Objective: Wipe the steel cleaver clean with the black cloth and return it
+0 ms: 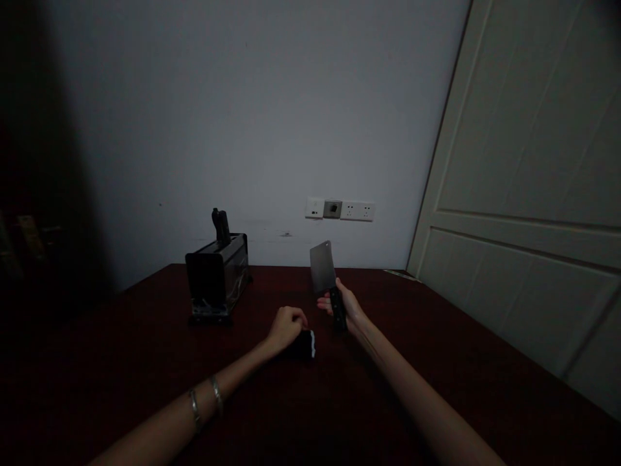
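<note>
Left hand (286,327) grips dark object (305,343); right hand (347,308) holds cleaver (323,266) upright.

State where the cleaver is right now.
Head view, just right of centre: the cleaver is held blade-up in the right hand, right of the knife block and below the wall sockets.

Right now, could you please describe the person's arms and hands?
Both arms are bare, with no sleeves in view, and neither the left hand nor the right hand is gloved. Two thin silvery bangles ring the left wrist; the right wrist wears nothing.
</note>
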The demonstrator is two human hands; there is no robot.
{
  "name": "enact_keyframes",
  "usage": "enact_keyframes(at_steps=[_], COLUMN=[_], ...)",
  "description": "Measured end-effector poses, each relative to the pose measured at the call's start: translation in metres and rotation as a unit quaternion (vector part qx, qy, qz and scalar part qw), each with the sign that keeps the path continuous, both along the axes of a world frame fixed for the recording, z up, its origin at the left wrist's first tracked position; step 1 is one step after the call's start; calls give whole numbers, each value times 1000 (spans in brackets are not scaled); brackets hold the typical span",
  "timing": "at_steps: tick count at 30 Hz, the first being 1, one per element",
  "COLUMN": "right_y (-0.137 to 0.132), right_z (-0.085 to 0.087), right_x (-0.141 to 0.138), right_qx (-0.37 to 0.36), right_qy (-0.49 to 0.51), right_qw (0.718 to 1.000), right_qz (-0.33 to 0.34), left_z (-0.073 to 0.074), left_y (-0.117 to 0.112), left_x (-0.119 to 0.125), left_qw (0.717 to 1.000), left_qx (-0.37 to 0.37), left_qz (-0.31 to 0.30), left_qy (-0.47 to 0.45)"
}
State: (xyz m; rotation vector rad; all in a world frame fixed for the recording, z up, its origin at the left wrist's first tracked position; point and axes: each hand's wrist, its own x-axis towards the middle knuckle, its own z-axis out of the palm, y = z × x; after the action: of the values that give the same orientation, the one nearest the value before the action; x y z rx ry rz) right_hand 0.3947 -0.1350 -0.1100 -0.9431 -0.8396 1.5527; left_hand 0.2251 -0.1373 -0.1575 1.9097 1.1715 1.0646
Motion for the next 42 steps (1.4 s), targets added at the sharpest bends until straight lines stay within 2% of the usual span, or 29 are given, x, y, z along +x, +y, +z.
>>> enact_keyframes(at_steps=[3, 6, 10, 12, 15, 16, 17, 25, 34, 42], right_y=[-1, 1, 3, 4, 5, 6, 7, 16, 9, 10], right_z=[2, 2, -1, -2, -4, -5, -6, -16, -13, -15], right_x=[-7, -11, -13, -14, -14, -15, -15, -18, -25, -29], right_qx=[-11, 12, 25, 34, 48, 53, 58, 79, 92, 101], right_qy=[-32, -46, -51, -58, -86, -94, -99, -133, -186, -206], right_qw=[998, 996, 995, 994, 991, 989, 988, 980, 967, 962], right_qz=[-53, -73, -80, -86, -96, -99, -102, -126, -150, -146], left_z=[9, 16, 24, 29, 38, 40, 42, 46, 43, 41], left_y=[-2, -1, -1, -1, 0, 1, 2, 6, 19, 19], left_x=[2, 3, 3, 2, 2, 2, 2, 13, 32, 42], left_qw=[996, 983, 960, 928, 844, 825, 819, 826, 837, 833], left_qx=[-28, -65, -138, -221, -362, -389, -402, -440, -449, -462], left_qz=[33, 53, 26, -21, -78, -82, -79, -89, -51, -43], left_qy=[-78, -162, -244, -299, -388, -401, -401, -342, -310, -302])
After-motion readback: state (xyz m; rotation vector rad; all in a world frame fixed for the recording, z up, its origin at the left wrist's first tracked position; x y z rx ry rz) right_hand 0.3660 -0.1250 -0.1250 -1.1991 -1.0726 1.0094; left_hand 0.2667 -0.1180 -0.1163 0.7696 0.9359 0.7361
